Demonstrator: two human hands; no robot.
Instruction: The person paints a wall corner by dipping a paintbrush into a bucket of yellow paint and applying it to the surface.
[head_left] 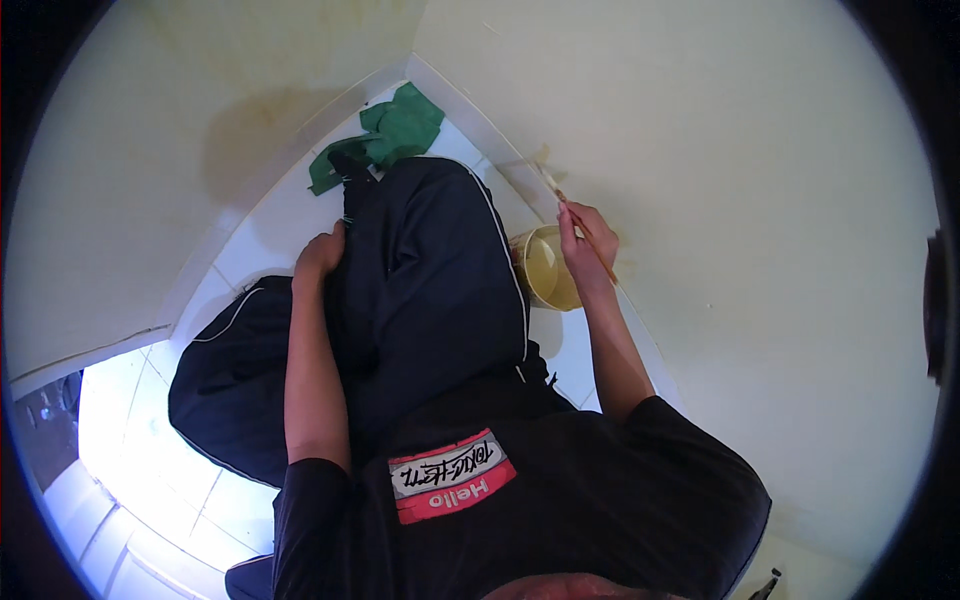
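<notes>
My right hand [590, 238] pinches a paintbrush [575, 216] by its thin brown handle. The pale bristles point up and left, close to the lower part of the right wall, beside a tan smear [543, 154]. Whether they touch the wall I cannot tell. Just left of that hand stands a round bucket [541, 264] on the floor, with yellowish paint-like stuff inside. My left hand [320, 252] is closed beside my dark trouser leg; its fingers are partly hidden, and so is anything in them.
A crumpled green cloth [405, 125] lies on the white tiled floor [245, 235] in the corner where two cream walls meet. My bent knees fill the middle, close to the bucket. The left wall [130, 200] ends at an edge above brightly lit tiles.
</notes>
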